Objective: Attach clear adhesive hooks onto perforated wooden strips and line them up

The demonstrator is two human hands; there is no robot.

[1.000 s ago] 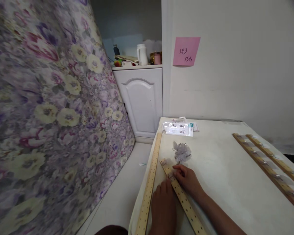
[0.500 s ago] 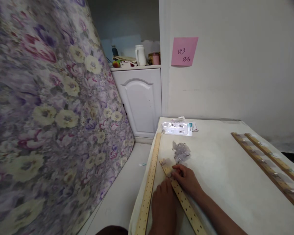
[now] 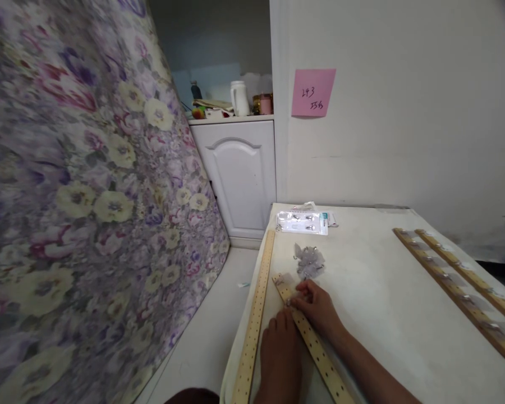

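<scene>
My left hand [image 3: 279,350] lies along the left side of a narrow wooden strip with rows of holes [image 3: 320,356], fingers closed on its edge. Across the strip, my right hand [image 3: 320,308] is pinched over its upper part, with thumb and forefinger on a small clear adhesive hook [image 3: 288,302], mostly covered by the fingers. Another clear patch [image 3: 279,278] sits at the strip's far end. Just beyond my right hand is a loose pile of clear adhesive hooks [image 3: 310,261] with metal tips.
A second perforated strip [image 3: 255,320] runs along the table's left edge. Clear packaging with hooks [image 3: 302,223] lies at the back. Two wooden strips [image 3: 454,286] bearing several clear hooks rest at the right. A floral curtain [image 3: 101,224] hangs left; a white cabinet [image 3: 239,179] stands behind.
The view has shifted slightly. My right fingers have moved a little over the hook on the strip; my left hand stays at the strip's edge.
</scene>
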